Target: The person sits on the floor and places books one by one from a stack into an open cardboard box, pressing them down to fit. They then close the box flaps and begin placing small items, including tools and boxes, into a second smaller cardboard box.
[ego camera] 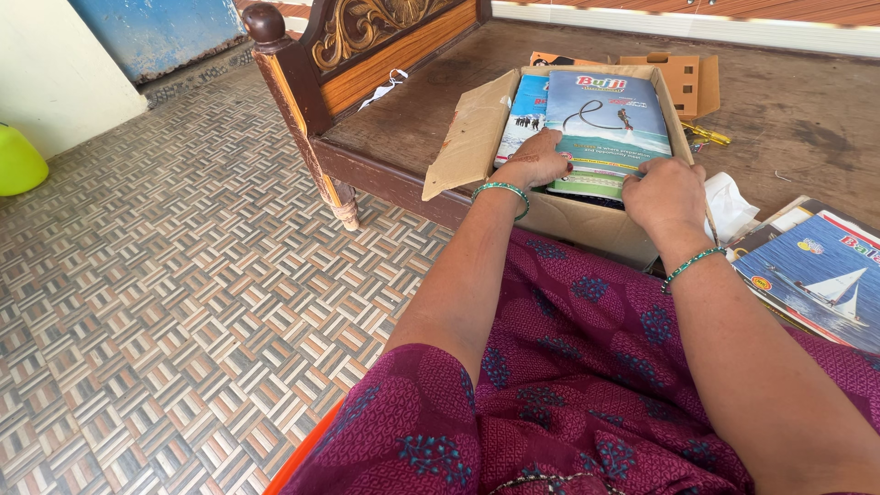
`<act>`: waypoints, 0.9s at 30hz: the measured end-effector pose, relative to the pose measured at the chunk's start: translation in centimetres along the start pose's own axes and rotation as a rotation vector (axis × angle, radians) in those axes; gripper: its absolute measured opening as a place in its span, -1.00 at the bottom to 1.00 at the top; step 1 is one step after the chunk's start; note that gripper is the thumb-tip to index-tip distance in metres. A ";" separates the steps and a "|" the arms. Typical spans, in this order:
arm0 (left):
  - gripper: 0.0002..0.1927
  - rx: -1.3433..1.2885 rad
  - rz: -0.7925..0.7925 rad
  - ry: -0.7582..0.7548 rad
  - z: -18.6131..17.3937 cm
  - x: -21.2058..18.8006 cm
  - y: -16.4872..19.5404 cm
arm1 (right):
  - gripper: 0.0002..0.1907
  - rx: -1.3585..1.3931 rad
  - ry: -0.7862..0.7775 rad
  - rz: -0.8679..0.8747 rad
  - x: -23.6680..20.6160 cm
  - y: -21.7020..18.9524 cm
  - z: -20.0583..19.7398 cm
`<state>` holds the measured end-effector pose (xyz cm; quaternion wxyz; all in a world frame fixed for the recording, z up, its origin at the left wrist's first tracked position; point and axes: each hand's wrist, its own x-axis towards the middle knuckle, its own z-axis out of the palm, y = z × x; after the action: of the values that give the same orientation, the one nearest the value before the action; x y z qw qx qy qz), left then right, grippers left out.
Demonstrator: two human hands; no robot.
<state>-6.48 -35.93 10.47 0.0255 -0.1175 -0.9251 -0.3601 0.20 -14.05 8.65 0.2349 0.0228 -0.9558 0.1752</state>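
Observation:
An open cardboard box [477,128] stands on a wooden bench. Inside it lies a stack of blue-green booklets [600,119], and a second blue booklet [527,105] shows at the left under it. My left hand [536,160] rests on the near left edge of the stack. My right hand [665,192] grips the near right corner of the same stack at the box's front wall. Both wrists wear green bead bangles. My lap is covered with maroon patterned cloth.
More booklets with a sailboat cover [820,275] lie at my right. White crumpled paper [729,206] sits beside the box. A flat cardboard piece [683,78] lies behind it. The carved bench back [367,41] rises at the left; a green object [18,160] is on the patterned floor.

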 end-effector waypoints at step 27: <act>0.55 0.210 -0.006 -0.177 -0.2 -1.6 1.3 | -0.25 0.088 -0.114 0.013 0.1 0.7 -0.9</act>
<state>-4.66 -35.47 11.25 -0.0453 -0.1426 -0.9567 -0.2497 0.36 -13.10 9.20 0.1775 0.0367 -0.9592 0.2172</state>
